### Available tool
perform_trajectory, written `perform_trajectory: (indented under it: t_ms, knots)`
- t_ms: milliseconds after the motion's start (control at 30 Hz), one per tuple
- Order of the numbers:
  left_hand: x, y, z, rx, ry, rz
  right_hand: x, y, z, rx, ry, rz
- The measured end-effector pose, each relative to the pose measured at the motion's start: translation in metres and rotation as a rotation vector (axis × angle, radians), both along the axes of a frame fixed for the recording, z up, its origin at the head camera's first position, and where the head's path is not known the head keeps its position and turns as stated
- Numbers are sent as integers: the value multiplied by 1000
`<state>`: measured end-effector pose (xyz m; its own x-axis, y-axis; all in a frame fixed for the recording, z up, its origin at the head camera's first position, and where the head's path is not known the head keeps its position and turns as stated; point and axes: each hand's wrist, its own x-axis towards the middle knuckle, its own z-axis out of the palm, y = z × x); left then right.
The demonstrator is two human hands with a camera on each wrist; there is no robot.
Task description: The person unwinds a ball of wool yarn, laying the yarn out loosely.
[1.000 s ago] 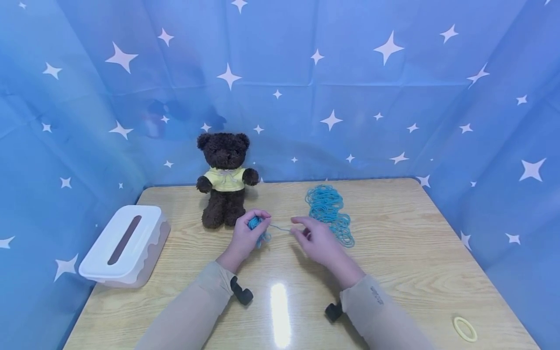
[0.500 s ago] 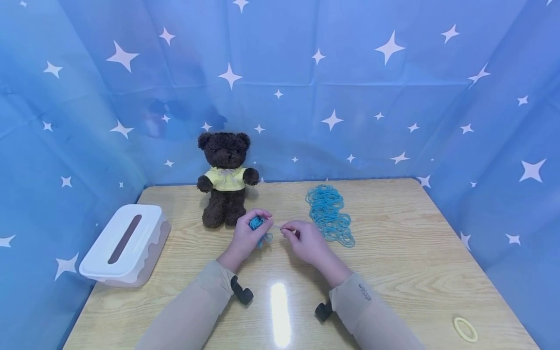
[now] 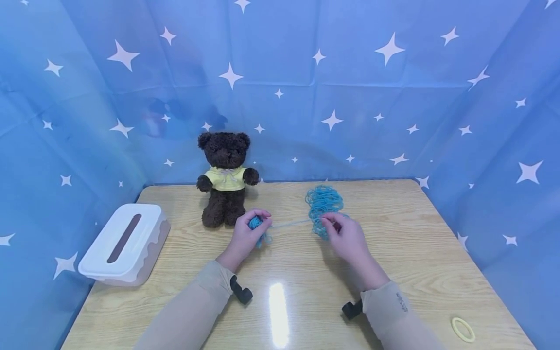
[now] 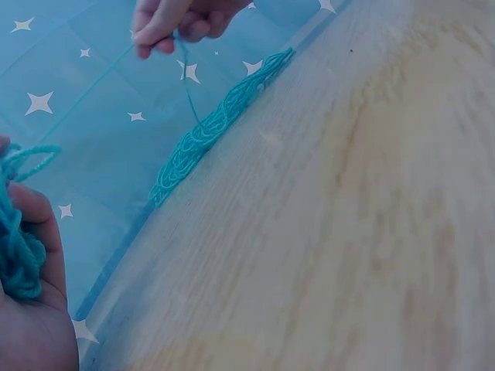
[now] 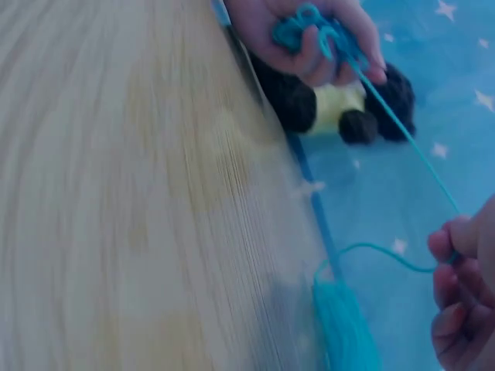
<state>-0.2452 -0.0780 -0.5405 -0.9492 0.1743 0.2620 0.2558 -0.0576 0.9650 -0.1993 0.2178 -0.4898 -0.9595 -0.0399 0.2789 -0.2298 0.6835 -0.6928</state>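
Two hands handled blue yarn above a wood-grain table [image 3: 415, 243]. The left hand [image 3: 245, 236] was closed around a small bundle of yarn [image 3: 255, 223], its fingers and thumb curled, with loops protruding from the grip. The right hand [image 3: 347, 238] pinched the strand [image 3: 290, 224] between thumb and fingertips, its remaining fingers bent. Between the hands the strand ran straight; beyond the right-hand pinch, as both wrist views showed, it hung slack and joined the looped pile of yarn [image 3: 324, 197]. This pile lay on the table toward the back edge, partly hidden by the right hand in the head view. A dark brown teddy bear [image 3: 225, 180] in a yellow top was upright near the back edge, beyond the left hand. A box [image 3: 122, 243] with a slotted white lid stood at the table's left side. A pale yellow ring [image 3: 463, 330] lay near the right front corner.
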Motion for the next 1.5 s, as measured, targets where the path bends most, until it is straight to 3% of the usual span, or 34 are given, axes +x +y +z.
perform_trajectory:
  t_ms: [233,567,700,900,1067,1133,1233,1367,1500]
  knots:
    - [0,-1,0,-7,22,8,6,40,-4,57,-75,-96]
    - [0,0,0,15,49,9,11,78,-20,205,-180,-167]
    - [0,0,1,28,53,-1,11,82,-21,243,-231,-188]
    - [0,-1,1,21,56,-6,8,77,-19,275,-269,-152]
    - [-1,-2,0,-7,48,-20,7,58,-15,231,-176,-168]
    - [-1,-3,-1,-15,49,-22,6,43,-13,199,-95,-135]
    - [-2,-3,-1,-16,51,-23,4,15,-11,146,-33,-11]
    - [-2,-3,-1,-9,43,-27,1,-26,-13,100,-75,161]
    - [-2,-3,-2,-14,46,-29,-4,-62,-16,96,-120,249]
